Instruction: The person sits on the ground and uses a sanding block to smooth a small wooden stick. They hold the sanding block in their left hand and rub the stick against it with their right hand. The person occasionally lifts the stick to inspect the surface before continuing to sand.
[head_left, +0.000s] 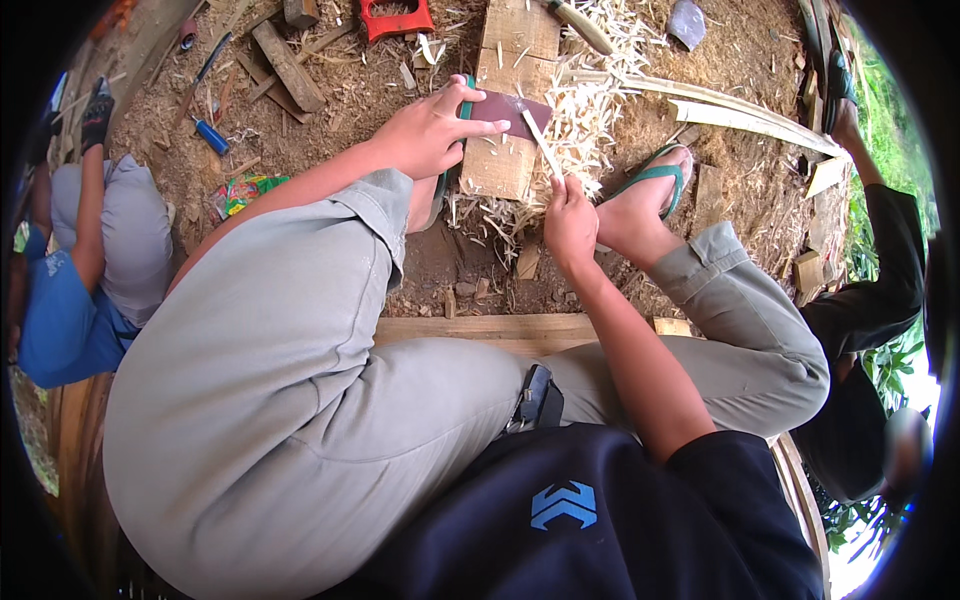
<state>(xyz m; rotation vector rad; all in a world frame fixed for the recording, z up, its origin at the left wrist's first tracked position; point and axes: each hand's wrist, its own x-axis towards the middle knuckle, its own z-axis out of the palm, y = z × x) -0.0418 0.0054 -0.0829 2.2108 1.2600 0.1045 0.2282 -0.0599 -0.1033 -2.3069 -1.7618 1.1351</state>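
My left hand [430, 130] lies over a sheet of brownish-purple sandpaper [500, 108], its fingers spread and pressing on the sheet's left part. Under the sandpaper is a pale wooden block [497, 172] set on the ground between my feet. A thin whittled wooden stick [543, 143] is pinched in the closed fingers of my right hand [573, 222]. The stick slants up and left, and its far end touches the sandpaper, where a small pale dusty patch shows. Curled wood shavings [592, 125] lie thick on the block's right side.
Beyond the block lie a tool with a wooden handle [582, 26] and a red saw-like handle [395, 20]. A blue-handled tool [212, 138] and wood offcuts [288, 68] rest at left. Long split strips [735, 118] stretch right. People sit at left [75, 300] and right [870, 290].
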